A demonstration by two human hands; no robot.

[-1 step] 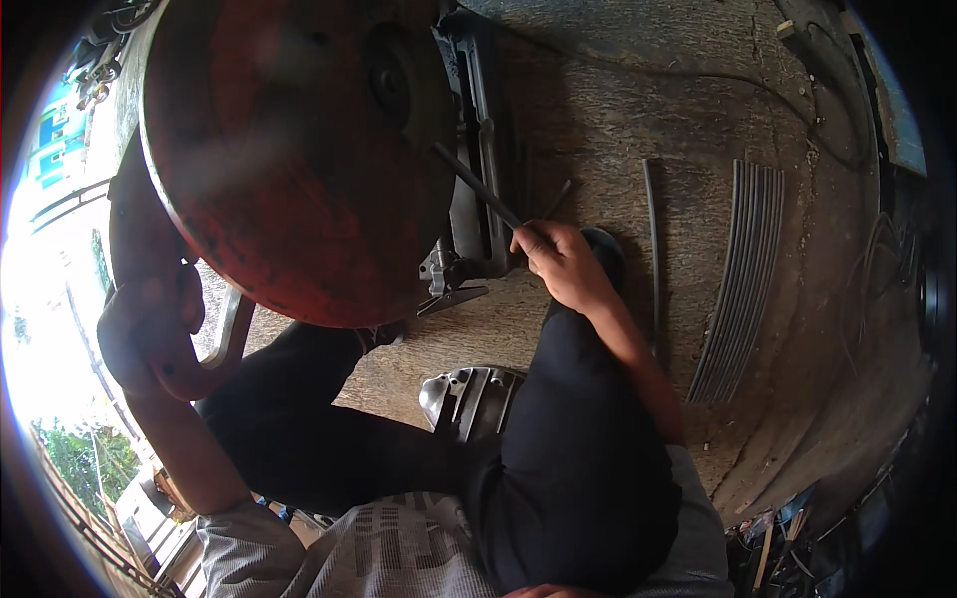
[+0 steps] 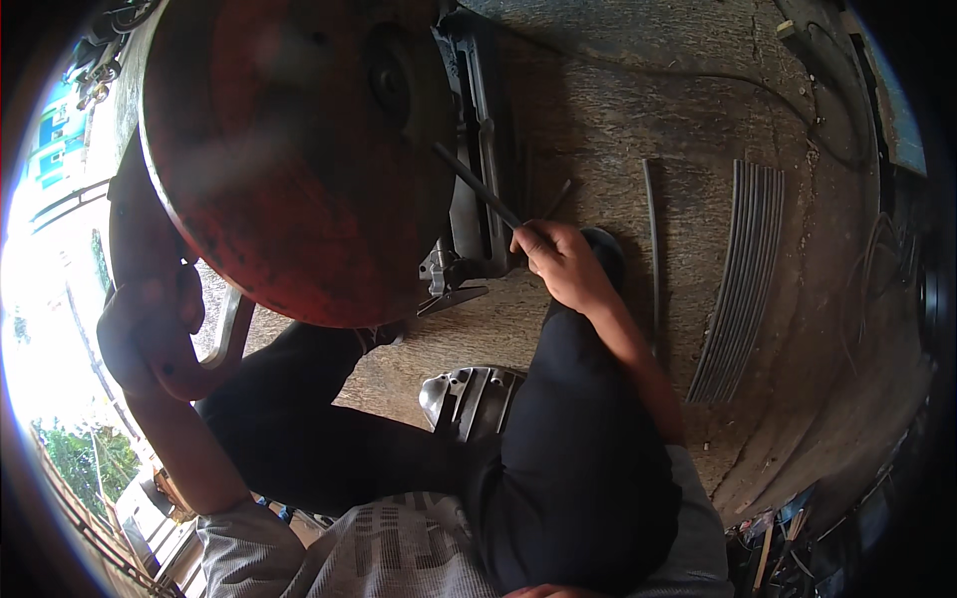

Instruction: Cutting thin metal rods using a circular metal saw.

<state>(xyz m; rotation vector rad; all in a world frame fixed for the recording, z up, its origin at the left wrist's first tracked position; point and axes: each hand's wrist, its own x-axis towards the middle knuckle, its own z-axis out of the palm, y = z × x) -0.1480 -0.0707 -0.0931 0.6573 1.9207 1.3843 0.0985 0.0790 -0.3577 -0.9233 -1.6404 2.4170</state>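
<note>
A large cut-off saw with a worn red round guard [image 2: 269, 229] takes up the upper left, close in front of me. My left hand [image 2: 150, 334] is closed around the saw's handle [image 2: 232, 329], left of the guard; part of the grip is hidden by the fingers. My right hand [image 2: 560, 261] pinches a thin dark metal rod [image 2: 478, 186] near its lower end. The rod slants up and left from my fingers, its far end by the guard's right edge, in front of the saw's metal base [image 2: 478, 219].
To the right, several grey rods [image 2: 743, 279] lie side by side on the rough floor [image 2: 618, 110], with one single rod [image 2: 653, 249] nearer me. A ribbed metal casing [image 2: 469, 399] sits between my legs. A black cable [image 2: 698, 73] runs across the far floor.
</note>
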